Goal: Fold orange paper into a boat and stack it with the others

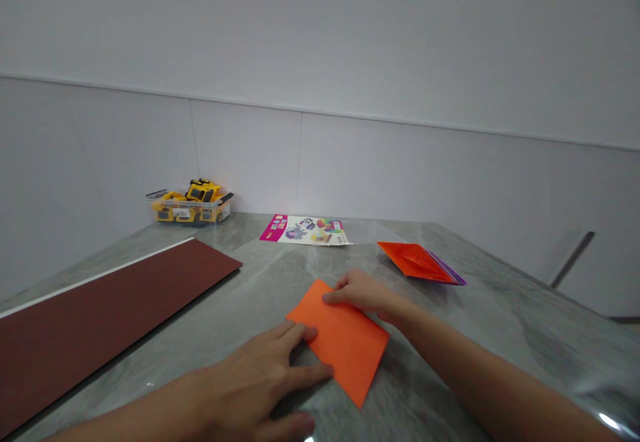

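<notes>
A sheet of orange paper [347,345], apparently folded into a rectangle, lies at an angle on the grey marbled table. My left hand [270,379] is spread, with two fingertips resting on the paper's near left edge. At the far right edge, my right hand [357,292] pinches the paper, its thumb on top and the other fingers curled along or under the edge. To the right and farther back sits a stack of coloured paper [420,262], orange-red on top with purple sheets showing beneath.
A long dark brown board [115,309] with a white edge lies on the left. At the back are a printed paper packet [305,230] with a clear sleeve and a clear plastic box [190,212] of yellow toy vehicles. A white wall [320,155] stands behind the table.
</notes>
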{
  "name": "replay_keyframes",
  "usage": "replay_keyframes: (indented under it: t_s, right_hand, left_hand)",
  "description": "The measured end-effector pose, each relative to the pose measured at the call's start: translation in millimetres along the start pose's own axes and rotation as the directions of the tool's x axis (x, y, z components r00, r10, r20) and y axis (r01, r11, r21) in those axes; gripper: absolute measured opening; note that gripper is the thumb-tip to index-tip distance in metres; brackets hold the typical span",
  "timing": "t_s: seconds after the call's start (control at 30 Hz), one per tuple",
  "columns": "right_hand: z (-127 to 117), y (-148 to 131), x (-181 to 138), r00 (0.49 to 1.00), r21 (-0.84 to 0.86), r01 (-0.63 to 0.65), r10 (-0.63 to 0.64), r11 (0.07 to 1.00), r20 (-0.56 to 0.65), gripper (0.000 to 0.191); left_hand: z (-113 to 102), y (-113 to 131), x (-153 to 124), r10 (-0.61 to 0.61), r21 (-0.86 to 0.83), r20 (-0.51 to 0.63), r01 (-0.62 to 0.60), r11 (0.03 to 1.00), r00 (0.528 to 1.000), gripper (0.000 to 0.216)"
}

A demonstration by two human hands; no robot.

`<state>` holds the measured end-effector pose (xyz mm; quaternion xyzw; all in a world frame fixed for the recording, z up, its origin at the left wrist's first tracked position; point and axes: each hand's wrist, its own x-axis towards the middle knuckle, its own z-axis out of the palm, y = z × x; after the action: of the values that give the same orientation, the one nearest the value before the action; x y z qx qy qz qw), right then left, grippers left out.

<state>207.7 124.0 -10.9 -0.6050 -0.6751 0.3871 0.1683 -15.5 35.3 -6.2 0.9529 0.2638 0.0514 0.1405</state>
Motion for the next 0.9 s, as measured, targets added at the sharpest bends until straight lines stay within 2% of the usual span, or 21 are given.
replay_keyframes:
  t_s: [0.13, 0.2, 0.37, 0.6, 0.67, 0.7, 0.73, 0.77, 0.8, 0.83, 0.87, 0.9]
  right_hand:
    - [-4, 5, -3, 0.981, 0.244, -0.090, 0.043, 0.966, 0.190, 0.015]
    - [-2, 7, -4, 0.967, 0.328, -0.134, 0.052, 0.935, 0.248, 0.012]
    - [2, 7, -4, 0.960, 0.448, -0.192, 0.071, 0.873, 0.272, 0.009]
    - [6, 8, -5, 0.962, 0.553, -0.192, 0.043, 0.810, 0.270, 0.011]
    - [5, 7, -4, 0.960, 0.586, -0.199, 0.037, 0.786, 0.277, 0.013]
    - [5, 6, -4, 0.959, 0.605, -0.205, 0.035, 0.769, 0.280, 0.012]
    - [5, 5, -3, 0.959, 0.627, -0.208, 0.031, 0.750, 0.281, 0.011]
    - [5, 3, -4, 0.960, 0.652, -0.207, 0.023, 0.729, 0.279, 0.011]
    - [7, 1, -4, 0.963, 0.679, -0.199, 0.011, 0.707, 0.270, 0.012]
    - [9, -1, -5, 0.966, 0.707, -0.184, -0.006, 0.683, 0.257, 0.013]
    - [13, -3, -5, 0.970, 0.732, -0.164, -0.026, 0.661, 0.241, 0.015]
    - [18, -4, -7, 0.974, 0.755, -0.141, -0.045, 0.641, 0.220, 0.017]
  left_hand:
    - [1, 0, 0, 0.004, -0.012, -0.012, -0.004, 1.000, 1.000, 0.059]
    - [2, 0, 0, 0.001, -0.011, -0.008, -0.001, 1.000, 1.000, 0.059]
    - [2, 0, -1, -0.005, 0.011, -0.001, 0.005, 1.000, 1.000, 0.058]
    - [4, -4, -2, 0.023, -0.033, -0.048, -0.024, 0.999, 0.999, 0.059]
    - [11, -12, 0, 0.022, -0.106, -0.125, -0.036, 0.994, 0.992, 0.057]
    - [16, -18, 1, -0.011, -0.183, -0.207, -0.028, 0.983, 0.978, 0.054]
    - [20, -24, 4, -0.118, -0.300, -0.331, 0.014, 0.954, 0.936, 0.045]
    - [24, -30, 7, -0.302, -0.447, -0.427, 0.091, 0.890, 0.852, 0.035]
    - [27, -35, 11, -0.496, -0.613, -0.474, 0.132, 0.779, 0.728, 0.035]
    - [29, -39, 14, -0.652, -0.763, -0.440, 0.126, 0.634, 0.618, 0.041]
    - [30, -43, 18, -0.733, -0.876, -0.354, 0.069, 0.477, 0.581, 0.044]
    - [31, -44, 21, -0.755, -0.946, -0.263, -0.006, 0.325, 0.600, 0.045]
